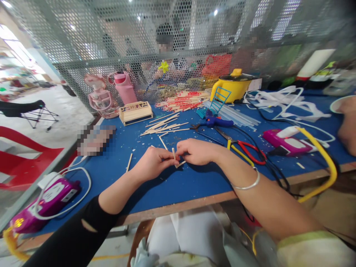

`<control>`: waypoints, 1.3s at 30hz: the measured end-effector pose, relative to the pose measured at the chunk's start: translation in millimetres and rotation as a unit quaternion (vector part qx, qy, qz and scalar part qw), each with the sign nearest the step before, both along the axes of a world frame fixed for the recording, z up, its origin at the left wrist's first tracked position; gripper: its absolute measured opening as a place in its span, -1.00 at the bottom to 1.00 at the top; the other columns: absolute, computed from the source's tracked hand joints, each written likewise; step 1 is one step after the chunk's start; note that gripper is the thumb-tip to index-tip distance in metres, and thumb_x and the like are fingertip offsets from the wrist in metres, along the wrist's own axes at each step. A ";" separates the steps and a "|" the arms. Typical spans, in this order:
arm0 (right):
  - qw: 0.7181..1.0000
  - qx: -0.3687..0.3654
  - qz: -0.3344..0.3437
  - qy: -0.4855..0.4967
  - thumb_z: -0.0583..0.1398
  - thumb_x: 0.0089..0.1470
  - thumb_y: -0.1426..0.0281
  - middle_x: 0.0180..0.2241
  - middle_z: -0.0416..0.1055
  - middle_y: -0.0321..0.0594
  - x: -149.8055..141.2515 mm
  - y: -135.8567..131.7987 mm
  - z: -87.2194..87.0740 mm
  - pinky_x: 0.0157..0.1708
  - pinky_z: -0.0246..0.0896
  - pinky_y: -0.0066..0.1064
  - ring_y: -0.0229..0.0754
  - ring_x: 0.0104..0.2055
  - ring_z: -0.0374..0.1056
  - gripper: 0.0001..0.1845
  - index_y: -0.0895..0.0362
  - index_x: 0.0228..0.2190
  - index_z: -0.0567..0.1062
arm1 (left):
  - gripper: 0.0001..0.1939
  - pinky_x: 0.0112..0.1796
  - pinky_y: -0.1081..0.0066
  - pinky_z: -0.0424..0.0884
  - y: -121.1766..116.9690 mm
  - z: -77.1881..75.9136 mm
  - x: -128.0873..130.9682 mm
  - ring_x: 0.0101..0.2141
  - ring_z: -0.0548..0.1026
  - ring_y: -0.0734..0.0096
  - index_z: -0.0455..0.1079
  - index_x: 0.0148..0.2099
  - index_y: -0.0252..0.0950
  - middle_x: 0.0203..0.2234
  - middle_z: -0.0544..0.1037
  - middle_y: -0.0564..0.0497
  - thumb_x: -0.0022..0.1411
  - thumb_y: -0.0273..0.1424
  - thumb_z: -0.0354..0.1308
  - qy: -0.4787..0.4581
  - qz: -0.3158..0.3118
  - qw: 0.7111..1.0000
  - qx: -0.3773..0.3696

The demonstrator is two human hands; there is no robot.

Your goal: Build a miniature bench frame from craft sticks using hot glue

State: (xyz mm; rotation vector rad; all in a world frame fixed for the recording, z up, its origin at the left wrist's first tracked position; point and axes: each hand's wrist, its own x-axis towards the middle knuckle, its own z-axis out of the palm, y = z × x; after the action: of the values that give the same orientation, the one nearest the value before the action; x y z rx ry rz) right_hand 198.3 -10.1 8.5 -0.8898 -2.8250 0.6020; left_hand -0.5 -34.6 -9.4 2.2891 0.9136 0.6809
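Close above the blue table [155, 196], my left hand [158, 161] pinches a short thin wooden stick [174, 153] that stands nearly upright at its fingertips. My right hand [196, 152] is closed beside it, fingertips at the same small joint, where another wooden stick [182, 163] pokes out low. What the right fingers grip is partly hidden. Just behind the hands lie two sticks meeting at an angle [163, 142]. A loose stick [129, 162] rests left of my left hand. Farther back are a pile of plain sticks [164, 127] and a small wooden stick frame [136, 113].
Right of the hands lie a blue hot glue gun [218, 120], red-handled scissors [251, 152], clear glue sticks [236, 115] and cables. Red-marked sticks [182, 101], a yellow pot [236, 88] and a pink bottle [125, 88] stand behind. Purple power strips [289, 142] flank both sides.
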 end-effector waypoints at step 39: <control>0.992 -0.020 -0.067 -0.108 0.03 0.08 0.52 -0.23 0.45 -0.21 -3.7 -6.2 8.4 -0.12 -0.07 -0.25 -0.14 -0.14 0.25 -0.63 -0.06 -0.30 0.58 | -0.74 -0.35 0.51 0.36 -1.4 1.2 -0.2 -0.40 0.52 0.42 0.55 -0.31 -0.28 -0.39 0.62 0.02 0.18 -0.25 0.10 0.011 0.019 1.000 -0.015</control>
State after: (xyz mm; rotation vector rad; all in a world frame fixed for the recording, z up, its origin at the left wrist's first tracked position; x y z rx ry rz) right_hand 194.6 -16.3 16.9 -1.2117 -2.9167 0.5792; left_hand -0.7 -36.1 -8.2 2.2628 0.9730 0.6549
